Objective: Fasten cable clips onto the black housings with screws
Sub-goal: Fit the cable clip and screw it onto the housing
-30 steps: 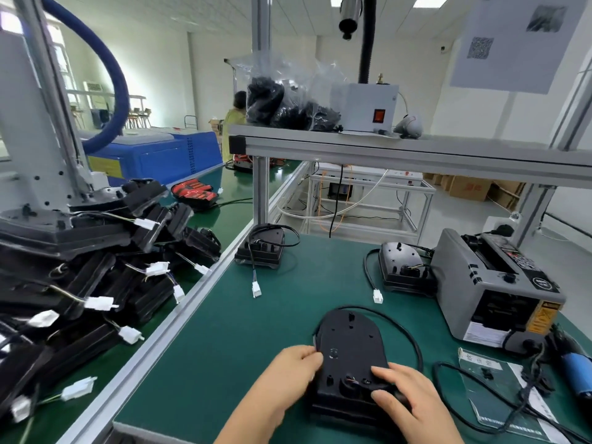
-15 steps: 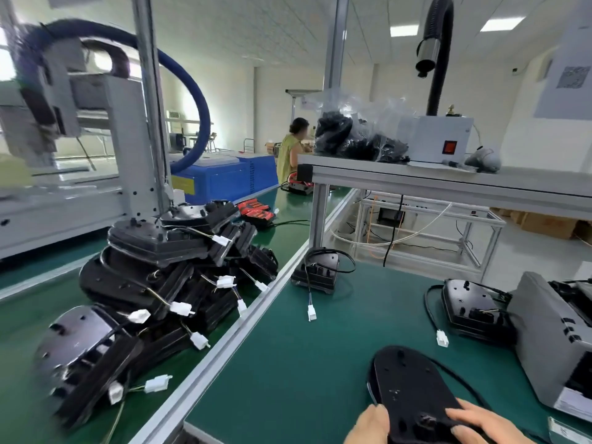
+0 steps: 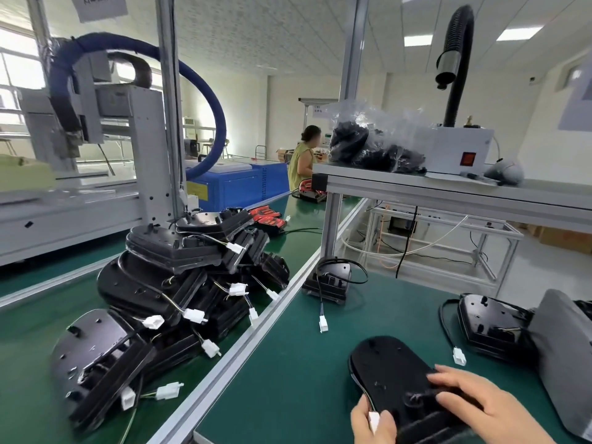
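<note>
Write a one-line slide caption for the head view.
Right hand rests on a black housing on the bench; left hand pinches a white connector.

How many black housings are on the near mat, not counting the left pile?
3: the front housing under the right hand, the back housing by the shelf post, the right housing beside the grey machine. More may lie out of frame.

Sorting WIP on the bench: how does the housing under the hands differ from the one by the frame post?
The near housing has the right hand resting on it, and the left hand pinches a white plug beside it; the far housing sits untouched, its loose plug lying on the mat. The near housing lies by the bench's front edge, the far housing back at the post. Both are black.
</note>
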Demonstrator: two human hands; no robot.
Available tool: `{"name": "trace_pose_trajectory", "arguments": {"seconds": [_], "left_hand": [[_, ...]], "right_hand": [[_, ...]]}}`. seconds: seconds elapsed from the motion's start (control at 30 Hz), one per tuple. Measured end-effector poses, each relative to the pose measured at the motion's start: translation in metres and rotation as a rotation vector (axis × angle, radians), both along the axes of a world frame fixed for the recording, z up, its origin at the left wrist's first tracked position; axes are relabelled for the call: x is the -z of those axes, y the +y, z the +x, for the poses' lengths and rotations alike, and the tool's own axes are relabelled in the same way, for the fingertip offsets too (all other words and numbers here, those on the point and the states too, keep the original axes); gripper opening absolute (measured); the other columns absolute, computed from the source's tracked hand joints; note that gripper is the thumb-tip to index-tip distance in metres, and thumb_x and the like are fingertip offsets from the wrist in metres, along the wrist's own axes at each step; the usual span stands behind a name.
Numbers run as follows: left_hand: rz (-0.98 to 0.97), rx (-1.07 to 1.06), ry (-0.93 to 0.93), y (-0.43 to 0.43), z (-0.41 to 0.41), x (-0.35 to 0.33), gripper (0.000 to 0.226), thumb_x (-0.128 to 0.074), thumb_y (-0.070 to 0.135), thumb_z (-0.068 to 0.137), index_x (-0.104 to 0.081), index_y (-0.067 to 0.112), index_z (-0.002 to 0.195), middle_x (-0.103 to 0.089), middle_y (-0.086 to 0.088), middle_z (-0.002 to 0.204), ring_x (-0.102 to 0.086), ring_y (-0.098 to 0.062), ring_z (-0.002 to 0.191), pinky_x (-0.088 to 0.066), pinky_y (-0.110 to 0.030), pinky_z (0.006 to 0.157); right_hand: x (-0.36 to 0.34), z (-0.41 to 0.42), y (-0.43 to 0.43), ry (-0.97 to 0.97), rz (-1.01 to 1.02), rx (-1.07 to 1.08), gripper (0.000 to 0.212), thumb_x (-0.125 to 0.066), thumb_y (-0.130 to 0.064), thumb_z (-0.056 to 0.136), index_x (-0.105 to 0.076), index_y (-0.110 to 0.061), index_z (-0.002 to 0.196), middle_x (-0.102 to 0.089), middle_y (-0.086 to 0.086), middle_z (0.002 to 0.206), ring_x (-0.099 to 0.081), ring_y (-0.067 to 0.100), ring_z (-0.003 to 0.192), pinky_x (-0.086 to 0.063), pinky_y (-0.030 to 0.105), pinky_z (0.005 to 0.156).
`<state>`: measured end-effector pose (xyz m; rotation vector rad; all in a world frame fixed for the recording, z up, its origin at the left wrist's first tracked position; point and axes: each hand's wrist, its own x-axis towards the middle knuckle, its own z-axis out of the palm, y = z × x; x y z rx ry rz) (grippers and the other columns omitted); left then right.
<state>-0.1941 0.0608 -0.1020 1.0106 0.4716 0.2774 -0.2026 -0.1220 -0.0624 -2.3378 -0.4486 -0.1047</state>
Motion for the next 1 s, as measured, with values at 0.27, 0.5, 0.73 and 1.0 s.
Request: {"name": "trace_pose_trajectory", "arguments": {"seconds": [0.27,0.5,0.73,1.0], "left_hand": [[-0.161,0.075,-0.209,-0.001,-0.029,-0.034,0.04,-0.042,0.01,0.099,-0.045,0.038,0.128,-0.056,0.001,0.122,-0.064,-0.024,0.103,-0.058,-0.033,0.065],[-0.097,-0.301,-0.417,0.076,0.014,-0.099,0.047,-0.038,0.015,0.101,-0.027,0.035,0.143,-0.045,-0.001,0.134,-0.069,-0.022,0.096,-0.058,-0.025,0.069],[0.077,-0.544,-0.31,0.198,0.042,-0.15,0.05,-0.035,0.018,0.102,-0.019,0.036,0.147,-0.035,-0.008,0.144,-0.06,-0.026,0.105,-0.057,-0.029,0.069],[0.627,-0.529,0.167,0.254,0.041,-0.173,0.046,-0.03,0.037,0.103,-0.044,0.007,0.134,-0.05,-0.009,0.133,-0.054,-0.024,0.115,-0.045,-0.03,0.097]], "right_hand": [[-0.008,0.025,0.069,-0.23,0.085,0.032,0.057,-0.054,-0.023,0.095,-0.03,-0.027,0.146,-0.022,-0.009,0.154,-0.012,0.0,0.141,-0.01,0.021,0.113],[-0.044,0.051,0.147,-0.245,0.098,-0.2,0.063,-0.051,-0.028,0.097,-0.017,-0.036,0.15,-0.013,-0.023,0.15,-0.002,-0.005,0.143,-0.006,0.016,0.111],[-0.011,0.025,0.13,-0.092,0.042,-0.269,0.049,-0.053,-0.038,0.094,-0.025,-0.056,0.13,-0.011,-0.033,0.143,-0.01,-0.01,0.134,-0.015,0.019,0.11],[0.025,0.005,0.081,0.038,-0.156,-0.174,0.058,-0.056,-0.032,0.093,-0.023,-0.037,0.14,-0.012,-0.016,0.151,-0.018,0.002,0.14,-0.016,0.012,0.109]]}}
